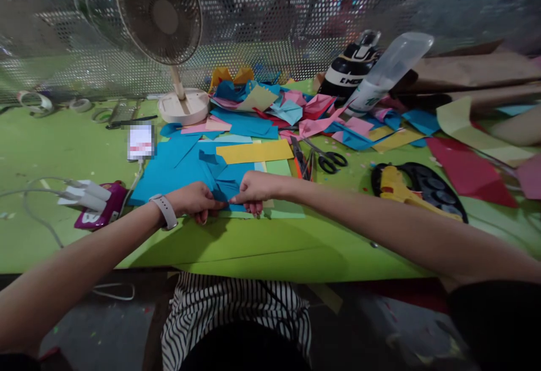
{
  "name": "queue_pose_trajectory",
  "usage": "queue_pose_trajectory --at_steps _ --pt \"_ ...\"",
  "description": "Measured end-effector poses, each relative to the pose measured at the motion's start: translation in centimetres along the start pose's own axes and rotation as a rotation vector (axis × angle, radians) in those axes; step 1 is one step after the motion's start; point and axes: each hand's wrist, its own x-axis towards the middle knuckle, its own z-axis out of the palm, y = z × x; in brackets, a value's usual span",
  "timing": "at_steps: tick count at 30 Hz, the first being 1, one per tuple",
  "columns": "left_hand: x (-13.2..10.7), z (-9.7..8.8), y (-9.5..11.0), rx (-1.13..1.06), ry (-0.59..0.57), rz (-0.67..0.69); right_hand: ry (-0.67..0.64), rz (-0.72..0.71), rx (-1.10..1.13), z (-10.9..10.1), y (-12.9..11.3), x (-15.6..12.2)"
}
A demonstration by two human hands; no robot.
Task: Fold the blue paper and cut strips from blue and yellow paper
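Observation:
My left hand (195, 201), with a pale watch on its wrist, and my right hand (256, 189) meet over a folded blue paper (226, 185) near the front edge of the green table (262, 247). Both hands have their fingers pinched and pressed down on the blue paper's fold. Larger blue sheets (177, 168) lie spread behind it. A yellow strip (253, 151) and a pale green sheet (281, 207) rest beside my right hand.
Scissors (325, 159) lie behind my right hand, a yellow glue gun (399, 188) to the right. A white desk fan (169, 38) stands at the back, a heap of coloured paper (291, 109) beside it. A power strip with white plugs (95, 202) is on the left.

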Motion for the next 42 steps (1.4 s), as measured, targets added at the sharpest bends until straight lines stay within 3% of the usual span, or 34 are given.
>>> queue_pose_trajectory --at_steps 9,28,30,33,36,42 --pt "-0.2 -0.2 -0.2 0.053 0.032 -0.043 0.027 -0.037 -0.012 0.1 0.5 0.3" --pt "-0.7 -1.4 -1.7 0.075 0.039 0.016 0.086 -0.110 0.013 0.6 1.7 1.1" --pt "-0.6 -2.1 -2.3 0.017 0.151 0.051 0.103 -0.116 0.019 0.7 1.8 0.9" --pt "0.3 -3.6 -3.4 -0.048 0.506 0.169 0.129 -0.151 -0.001 0.9 1.9 0.5" --pt "2.0 -4.8 -4.0 0.092 0.767 0.264 0.136 -0.176 0.001 1.1 2.1 0.2" --pt "5.3 -5.7 -3.2 0.201 0.933 0.400 0.150 -0.198 0.010 1.4 1.9 -0.6"
